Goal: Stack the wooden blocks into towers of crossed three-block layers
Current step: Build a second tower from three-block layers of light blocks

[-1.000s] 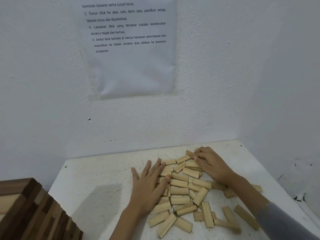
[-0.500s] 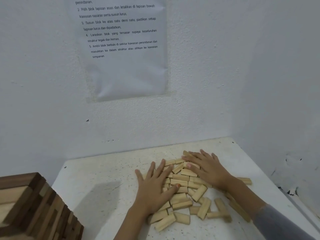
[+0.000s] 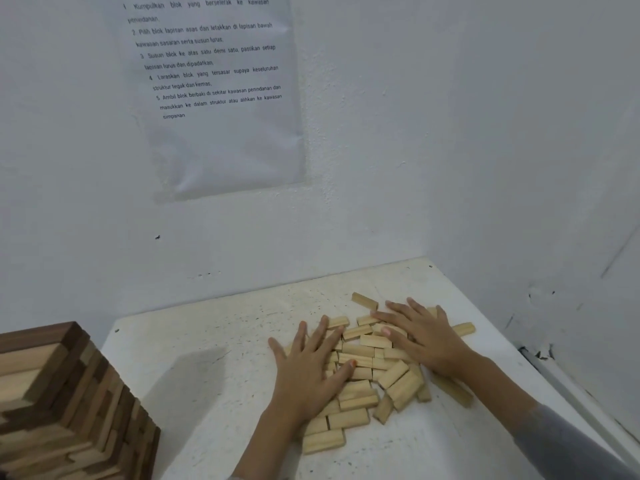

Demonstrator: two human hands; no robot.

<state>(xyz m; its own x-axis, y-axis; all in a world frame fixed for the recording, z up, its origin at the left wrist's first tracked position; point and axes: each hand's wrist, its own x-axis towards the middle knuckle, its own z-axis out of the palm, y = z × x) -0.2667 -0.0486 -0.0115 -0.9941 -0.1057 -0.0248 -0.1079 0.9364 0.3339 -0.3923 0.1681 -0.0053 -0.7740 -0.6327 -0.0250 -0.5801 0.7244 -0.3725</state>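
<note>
Several pale wooden blocks (image 3: 360,386) lie in a loose flat pile on the white table (image 3: 207,386). My left hand (image 3: 311,372) lies flat on the pile's left side with fingers spread. On the pile's right side my right hand (image 3: 424,336) presses down, fingers straight and spread. One block (image 3: 364,301) lies apart at the far edge of the pile, and another (image 3: 464,329) sticks out to the right of my right hand. Some blocks are hidden under both palms.
A tall finished tower of crossed light and dark blocks (image 3: 59,407) stands at the near left. White walls close the table at the back and right. A printed instruction sheet (image 3: 214,95) hangs on the back wall.
Both hands have slid inward across the blocks, pushing the scattered pile into a tighter heap. The view has tilted down a little.
</note>
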